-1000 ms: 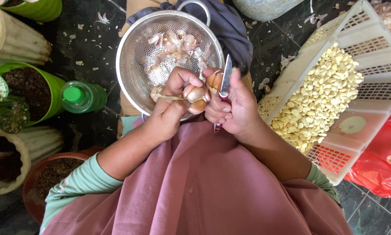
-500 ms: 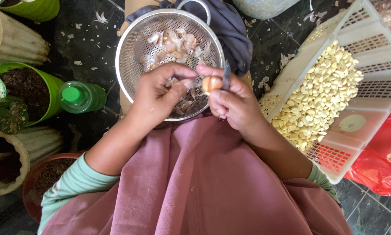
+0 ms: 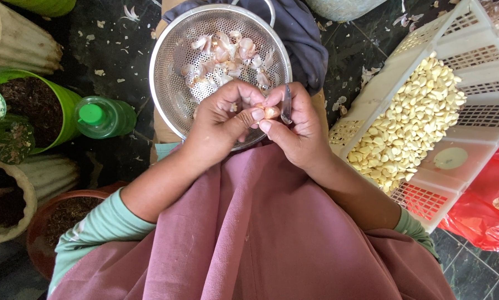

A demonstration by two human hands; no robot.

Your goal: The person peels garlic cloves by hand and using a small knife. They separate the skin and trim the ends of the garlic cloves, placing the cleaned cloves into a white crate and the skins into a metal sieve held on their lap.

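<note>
Head view. Garlic clove just over near rim of metal colander, pinched between thumb and fingertips of left hand and thumb of right hand. Small knife gripped in curled right fingers, blade upright beside clove. Likely light, firm, skin papery and slippery; best held at both ends. Peels inside colander; white crate of peeled cloves right of colander; green bottle left of colander.
</note>
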